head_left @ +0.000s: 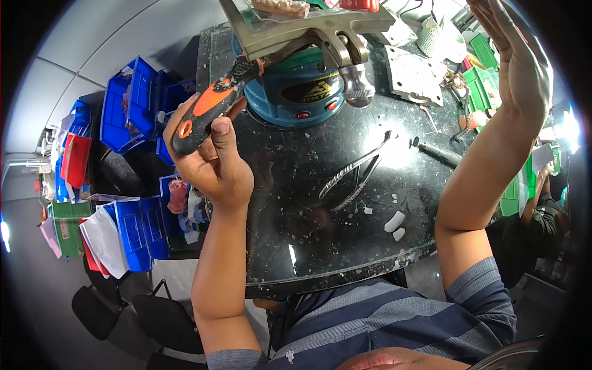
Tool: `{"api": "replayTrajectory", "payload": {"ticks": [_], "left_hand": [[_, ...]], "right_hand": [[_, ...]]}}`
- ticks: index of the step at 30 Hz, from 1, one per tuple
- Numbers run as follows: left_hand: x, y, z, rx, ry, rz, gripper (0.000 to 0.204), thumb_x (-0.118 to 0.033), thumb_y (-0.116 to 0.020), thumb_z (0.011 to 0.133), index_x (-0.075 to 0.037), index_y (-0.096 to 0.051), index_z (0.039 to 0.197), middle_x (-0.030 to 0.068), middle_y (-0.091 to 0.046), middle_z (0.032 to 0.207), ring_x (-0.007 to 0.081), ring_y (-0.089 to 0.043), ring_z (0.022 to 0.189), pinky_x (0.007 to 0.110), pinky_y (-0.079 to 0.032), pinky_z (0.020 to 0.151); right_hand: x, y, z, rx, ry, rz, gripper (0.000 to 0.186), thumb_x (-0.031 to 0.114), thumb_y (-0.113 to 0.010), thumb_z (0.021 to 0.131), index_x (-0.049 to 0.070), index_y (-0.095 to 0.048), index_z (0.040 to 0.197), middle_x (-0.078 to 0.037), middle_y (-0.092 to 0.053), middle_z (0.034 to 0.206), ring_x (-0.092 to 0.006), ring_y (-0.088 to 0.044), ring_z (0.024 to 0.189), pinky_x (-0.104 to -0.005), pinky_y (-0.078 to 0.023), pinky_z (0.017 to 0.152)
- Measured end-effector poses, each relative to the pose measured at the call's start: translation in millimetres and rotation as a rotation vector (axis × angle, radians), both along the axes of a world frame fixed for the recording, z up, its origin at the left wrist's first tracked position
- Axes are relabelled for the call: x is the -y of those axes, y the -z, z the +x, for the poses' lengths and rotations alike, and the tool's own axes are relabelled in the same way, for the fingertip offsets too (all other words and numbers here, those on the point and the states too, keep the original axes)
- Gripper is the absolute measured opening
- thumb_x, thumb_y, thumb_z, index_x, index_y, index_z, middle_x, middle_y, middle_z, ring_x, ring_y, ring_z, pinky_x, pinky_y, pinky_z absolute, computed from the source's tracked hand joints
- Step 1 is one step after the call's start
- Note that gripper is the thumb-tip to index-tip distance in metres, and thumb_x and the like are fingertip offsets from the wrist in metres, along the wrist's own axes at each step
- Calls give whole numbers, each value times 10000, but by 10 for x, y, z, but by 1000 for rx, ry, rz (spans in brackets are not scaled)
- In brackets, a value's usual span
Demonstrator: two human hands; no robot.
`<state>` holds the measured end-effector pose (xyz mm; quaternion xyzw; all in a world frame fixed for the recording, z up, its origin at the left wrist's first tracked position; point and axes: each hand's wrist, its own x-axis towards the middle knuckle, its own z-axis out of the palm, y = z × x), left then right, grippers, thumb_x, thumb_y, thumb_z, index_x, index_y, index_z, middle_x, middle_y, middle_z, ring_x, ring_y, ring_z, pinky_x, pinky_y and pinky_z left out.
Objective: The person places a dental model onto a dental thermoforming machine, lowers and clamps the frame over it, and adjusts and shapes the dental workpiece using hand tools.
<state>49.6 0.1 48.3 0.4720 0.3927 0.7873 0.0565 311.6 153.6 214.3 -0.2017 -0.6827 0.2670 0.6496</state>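
Note:
My left hand (213, 154) is wrapped around a tool's chunky black-and-orange handle (213, 105). The handle slants up to the right, and the tool's far end is lost against a grey metal bracket (296, 40), so its kind cannot be told. That bracket, with a ribbed metal knob (359, 89), stands over a round blue machine base (290, 102) with red switches. Raised at the far right, my right hand (524, 68) has its fingers stretched upward, with nothing visible in it. Metal pliers (357, 172) lie on the black tabletop (290, 216) between my forearms.
White broken pieces (394, 222) lie near the table's front right. A dark cylindrical tool (436, 151) and a pale metal block (413, 74) sit farther back. Blue bins (139, 228) line the left side, above black chairs (166, 320). Another person (546, 209) is at the right edge.

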Motion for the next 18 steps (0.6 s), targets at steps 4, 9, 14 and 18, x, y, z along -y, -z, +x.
{"api": "replayTrajectory", "payload": {"ticks": [4, 9, 14, 18], "left_hand": [[4, -10, 5, 12, 5, 1, 426, -131, -632, 984, 81, -421, 1287, 208, -544, 1223, 306, -658, 1089, 464, -621, 900], [6, -34, 15, -81, -77, -54, 443, -233, -541, 1036, 95, -395, 1294, 308, -577, 1216, 436, -664, 1089, 527, -602, 900], [7, -41, 18, -75, -77, -55, 445, -229, -540, 1036, 103, -390, 1292, 314, -575, 1212, 436, -666, 1081, 528, -602, 898], [10, -28, 8, -28, -27, -28, 436, -184, -589, 1009, 92, -405, 1291, 260, -557, 1221, 378, -661, 1091, 493, -612, 899]], "right_hand": [[-6, -10, 3, -3, -28, -27, 240, 107, -689, 939, -60, -662, 1110, -144, -723, 966, -226, -728, 873, -336, -605, 828], [7, 2, -33, 3, 0, -17, 250, 115, -686, 943, -68, -656, 1111, -151, -721, 971, -227, -728, 877, -330, -603, 831], [10, -7, -23, 19, -2, -25, 254, 122, -687, 945, -68, -653, 1110, -149, -719, 972, -226, -728, 878, -328, -601, 833], [38, 1, -47, 32, -30, 17, 252, 129, -690, 945, -61, -654, 1107, -142, -720, 967, -223, -727, 874, -325, -600, 832]]}}
